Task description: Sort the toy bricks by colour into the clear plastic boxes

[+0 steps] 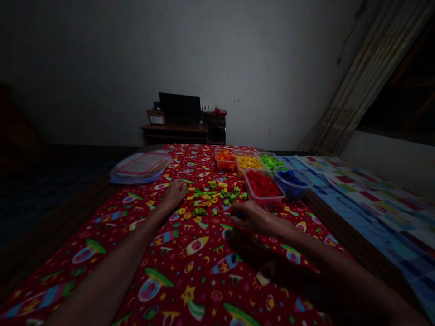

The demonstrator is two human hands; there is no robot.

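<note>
Loose toy building bricks (226, 194) in green, yellow and red lie in a spread-out pile on the red patterned cloth (200, 271). At the pile's left edge, my left hand (175, 194) rests on the cloth with its fingers curled in; whatever may be inside is hidden. My right hand (250, 216) is at the pile's near right side, palm down and fingers bent together. Something small and dark blue, seemingly a brick, shows under those fingers. Just beyond that hand is a clear tub of red bricks (263, 183).
Behind the red tub stand tubs of orange bricks (226, 156), yellow bricks (249, 162) and green bricks (270, 161). A round tub of blue bricks (292, 179) is at the right edge. Stacked lids (142, 165) lie at the far left. A monitor (180, 106) stands by the wall.
</note>
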